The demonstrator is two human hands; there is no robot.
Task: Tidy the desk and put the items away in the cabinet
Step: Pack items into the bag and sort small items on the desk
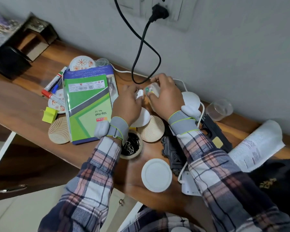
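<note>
My right hand [166, 96] grips a small clear plastic container [153, 88] with coloured pins inside, held above the middle of the wooden desk [32, 101]. My left hand [127, 104] pinches a small white lid [139, 94] right beside the container's mouth. Under my hands lie paper cups [153, 131] on their sides. A green slip pad [89, 111] lies on a blue booklet to the left, with markers [54, 81] and flowered paper plates [82, 63] beyond it. A tub of black binder clips [131, 145] stands under my left wrist.
A white round lid [156, 175] lies near the front edge. A black stapler [214, 133], a dark carved piece [173, 153], a clear cup [219, 109] and an open booklet [258, 146] are on the right. A black cable [141, 47] hangs from the wall socket. A cabinet door [23, 173] stands open below.
</note>
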